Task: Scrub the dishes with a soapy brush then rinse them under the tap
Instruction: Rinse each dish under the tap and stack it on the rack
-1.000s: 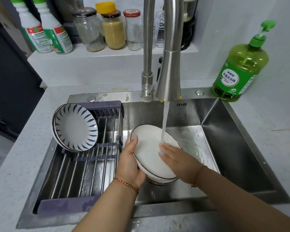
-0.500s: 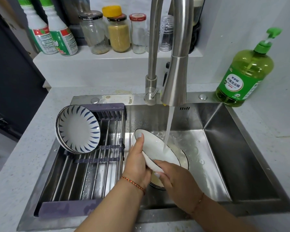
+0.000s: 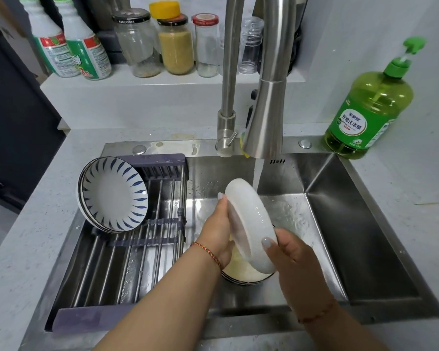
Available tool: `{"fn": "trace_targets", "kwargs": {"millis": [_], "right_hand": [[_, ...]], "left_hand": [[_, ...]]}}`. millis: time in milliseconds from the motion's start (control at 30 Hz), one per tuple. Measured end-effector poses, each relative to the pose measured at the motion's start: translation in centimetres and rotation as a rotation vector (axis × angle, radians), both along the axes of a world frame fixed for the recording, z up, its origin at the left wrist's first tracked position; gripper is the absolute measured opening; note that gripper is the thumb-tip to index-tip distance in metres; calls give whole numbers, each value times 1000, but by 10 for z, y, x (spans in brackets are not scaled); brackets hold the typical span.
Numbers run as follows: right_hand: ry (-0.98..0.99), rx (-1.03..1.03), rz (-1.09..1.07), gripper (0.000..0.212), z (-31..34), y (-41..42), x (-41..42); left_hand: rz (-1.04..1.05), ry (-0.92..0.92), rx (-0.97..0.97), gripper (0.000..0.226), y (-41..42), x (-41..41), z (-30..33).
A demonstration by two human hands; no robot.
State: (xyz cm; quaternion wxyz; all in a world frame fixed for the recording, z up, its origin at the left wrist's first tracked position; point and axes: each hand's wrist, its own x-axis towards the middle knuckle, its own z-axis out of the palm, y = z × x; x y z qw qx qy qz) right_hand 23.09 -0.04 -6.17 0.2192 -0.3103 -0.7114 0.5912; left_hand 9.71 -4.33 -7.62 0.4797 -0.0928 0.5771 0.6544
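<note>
I hold a white plate (image 3: 251,224) on edge over the sink, its underside turned toward me. My left hand (image 3: 217,229) grips its left rim and my right hand (image 3: 289,257) grips the lower right rim. Water runs from the steel tap (image 3: 265,117) down just past the plate's top edge. Below the plate, more dishes (image 3: 241,273) sit stacked on the sink floor, partly hidden by my hands. Blue-striped bowls (image 3: 114,196) lean upright in the drying rack (image 3: 127,252) on the left. No brush is visible.
A green dish-soap pump bottle (image 3: 370,110) stands on the counter at the sink's back right corner. Jars (image 3: 176,44) and two green-capped bottles (image 3: 69,44) line the shelf behind the tap. The steel sink basin (image 3: 352,236) extends to the right.
The plate was face up under the stream, then tilted; now it is flipped on edge with its underside toward me. My right hand moved from the plate's face to its lower rim.
</note>
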Motion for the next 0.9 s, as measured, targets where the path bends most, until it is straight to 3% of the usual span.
{"fn": "trace_targets", "kwargs": {"millis": [100,267,400,567,900], "right_hand": [[135,-263,-64,26,6,8,-2],[211,-558,-142,25,11,23,-8],[264,-737,-217,25,11,29,-10],[173,-698,-220,23,5,22,-18],[51,-570,-131,19,-4,-10,-40]], "left_hand": [[20,-72,-66,52,-2,3,0],[30,-131,-55,29,-9,6,1],[80,-134,-57,27,-14,3,-3],[110,-49,-137,25,-20,4,-2],[90,66,33,34,-38,22,26]]}}
